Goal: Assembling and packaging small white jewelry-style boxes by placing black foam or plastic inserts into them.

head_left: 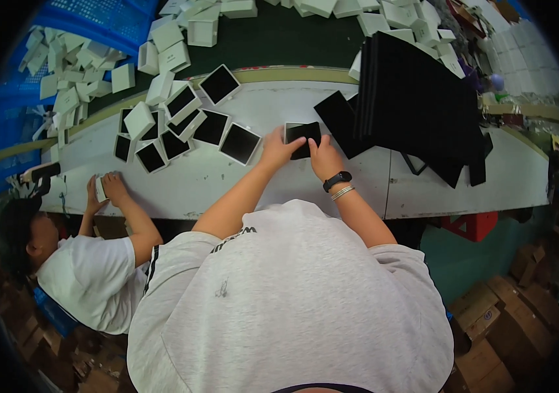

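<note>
Head view: a person in a grey shirt works at a long white table (450,183), both hands meeting on one small box near the picture's middle.
Left hand (278,149): fingers curled around the left edge of the shallow white-rimmed square box with a black inside (303,135), holding it steady.
Right hand (324,157): closed on a black square pad at the box's right side, thumb on top; a black watch and a silver bangle (342,192) sit on the wrist.
Box position: on the table, at twelve o'clock from the two wrists, touching both hands.
Step in hand: by my judgement, seating the black pad into the box.
Next move calls for: most likely pressing the pad flat so its corners sit inside the rim, then setting the box with the finished ones at ten o'clock.
Finished boxes (181,128): about nine or ten lined ones in a cluster; overlaps make an exact count unsure.
Black pad stack (417,105): one tall leaning stack at two o'clock, sheets too many to count.
Empty white boxes (70,72): dozens, in the blue crate and along the far edge.
Co-worker's hands (106,188): two, at nine o'clock, on another small box.
</note>
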`<act>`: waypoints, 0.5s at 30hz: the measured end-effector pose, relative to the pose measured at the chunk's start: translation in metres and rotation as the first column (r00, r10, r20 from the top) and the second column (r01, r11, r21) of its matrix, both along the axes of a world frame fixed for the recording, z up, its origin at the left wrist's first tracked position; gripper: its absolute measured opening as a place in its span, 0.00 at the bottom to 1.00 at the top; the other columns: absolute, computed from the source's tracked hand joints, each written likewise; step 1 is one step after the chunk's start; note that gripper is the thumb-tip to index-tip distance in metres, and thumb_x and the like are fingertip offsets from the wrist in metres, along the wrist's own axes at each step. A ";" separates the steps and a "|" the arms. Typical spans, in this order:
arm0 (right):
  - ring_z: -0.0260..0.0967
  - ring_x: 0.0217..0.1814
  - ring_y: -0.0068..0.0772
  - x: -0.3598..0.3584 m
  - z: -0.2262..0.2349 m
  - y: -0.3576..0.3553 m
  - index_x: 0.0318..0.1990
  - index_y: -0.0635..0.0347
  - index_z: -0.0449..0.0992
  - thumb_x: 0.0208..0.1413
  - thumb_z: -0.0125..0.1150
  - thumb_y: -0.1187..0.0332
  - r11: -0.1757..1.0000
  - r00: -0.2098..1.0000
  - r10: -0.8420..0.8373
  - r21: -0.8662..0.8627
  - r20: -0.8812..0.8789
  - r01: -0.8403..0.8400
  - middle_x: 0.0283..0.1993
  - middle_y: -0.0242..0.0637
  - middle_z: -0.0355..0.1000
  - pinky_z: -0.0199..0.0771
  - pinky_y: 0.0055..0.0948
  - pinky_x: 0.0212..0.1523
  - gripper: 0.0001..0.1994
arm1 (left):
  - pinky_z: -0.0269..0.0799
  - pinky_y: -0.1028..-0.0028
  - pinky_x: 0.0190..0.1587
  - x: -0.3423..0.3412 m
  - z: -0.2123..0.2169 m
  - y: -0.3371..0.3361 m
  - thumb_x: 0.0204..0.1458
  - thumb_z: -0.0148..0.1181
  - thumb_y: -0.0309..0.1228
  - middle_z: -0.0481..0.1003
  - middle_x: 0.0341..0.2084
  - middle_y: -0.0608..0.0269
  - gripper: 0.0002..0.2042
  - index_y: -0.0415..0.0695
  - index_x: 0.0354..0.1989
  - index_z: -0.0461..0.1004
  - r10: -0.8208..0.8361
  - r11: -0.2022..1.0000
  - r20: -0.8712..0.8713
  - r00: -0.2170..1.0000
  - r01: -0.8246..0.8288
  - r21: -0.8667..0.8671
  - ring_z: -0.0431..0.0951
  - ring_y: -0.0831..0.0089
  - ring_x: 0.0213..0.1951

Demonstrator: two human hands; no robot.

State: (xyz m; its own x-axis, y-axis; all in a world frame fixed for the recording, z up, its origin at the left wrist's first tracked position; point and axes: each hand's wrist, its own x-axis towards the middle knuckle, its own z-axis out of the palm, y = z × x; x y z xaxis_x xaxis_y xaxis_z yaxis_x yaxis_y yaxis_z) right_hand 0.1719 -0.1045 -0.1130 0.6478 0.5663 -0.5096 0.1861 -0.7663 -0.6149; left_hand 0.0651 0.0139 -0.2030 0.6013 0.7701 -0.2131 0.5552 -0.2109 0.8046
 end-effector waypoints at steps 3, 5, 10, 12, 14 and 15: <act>0.65 0.48 0.64 -0.006 -0.004 -0.008 0.56 0.66 0.57 0.60 0.50 0.57 0.994 0.966 0.110 -0.021 0.234 -0.109 0.46 0.57 0.68 0.69 0.49 0.48 0.24 | 0.72 0.71 0.31 0.011 0.047 -0.009 0.45 0.68 0.40 0.71 0.38 0.57 0.23 0.40 0.44 0.67 0.078 0.880 -0.088 0.993 -0.110 -0.462 0.73 0.70 0.37; 0.56 0.59 0.63 -0.016 -0.022 -0.008 0.62 0.66 0.51 0.61 0.49 0.56 0.977 0.954 0.037 0.192 0.296 -0.098 0.59 0.58 0.56 0.62 0.46 0.58 0.29 | 0.72 0.71 0.31 0.005 0.062 -0.015 0.47 0.66 0.39 0.70 0.40 0.58 0.24 0.41 0.47 0.64 0.149 0.780 0.013 0.989 -0.110 -0.617 0.73 0.69 0.37; 0.55 0.60 0.58 -0.022 -0.007 0.004 0.61 0.67 0.51 0.61 0.49 0.56 0.877 0.987 -0.145 0.469 0.065 0.098 0.61 0.57 0.52 0.59 0.42 0.60 0.29 | 0.73 0.63 0.43 -0.003 0.126 -0.013 0.52 0.62 0.38 0.69 0.45 0.54 0.25 0.41 0.51 0.57 0.235 0.588 0.125 0.964 -0.038 -0.808 0.72 0.65 0.47; 0.55 0.60 0.57 -0.024 0.011 0.009 0.61 0.67 0.52 0.62 0.48 0.56 0.863 0.985 -0.169 0.489 0.033 0.131 0.61 0.57 0.51 0.59 0.40 0.60 0.28 | 0.71 0.64 0.49 -0.008 0.138 -0.011 0.49 0.66 0.37 0.69 0.46 0.52 0.31 0.39 0.55 0.55 0.167 0.640 0.135 0.977 -0.003 -0.769 0.71 0.64 0.50; 0.56 0.59 0.55 -0.032 0.020 0.016 0.60 0.66 0.54 0.62 0.48 0.55 0.865 0.952 -0.306 0.415 -0.007 0.282 0.60 0.57 0.52 0.60 0.40 0.58 0.27 | 0.71 0.70 0.49 -0.014 0.135 -0.012 0.45 0.69 0.35 0.68 0.48 0.52 0.38 0.37 0.60 0.51 -0.107 0.905 0.235 0.966 0.193 -0.379 0.71 0.65 0.50; 0.58 0.58 0.51 -0.033 0.021 0.018 0.60 0.66 0.56 0.62 0.48 0.55 0.845 0.942 -0.335 0.442 -0.002 0.301 0.58 0.53 0.56 0.61 0.38 0.57 0.27 | 0.70 0.73 0.50 -0.014 0.136 -0.008 0.43 0.70 0.32 0.67 0.50 0.51 0.42 0.36 0.62 0.48 -0.110 0.889 0.242 0.964 0.205 -0.410 0.70 0.67 0.51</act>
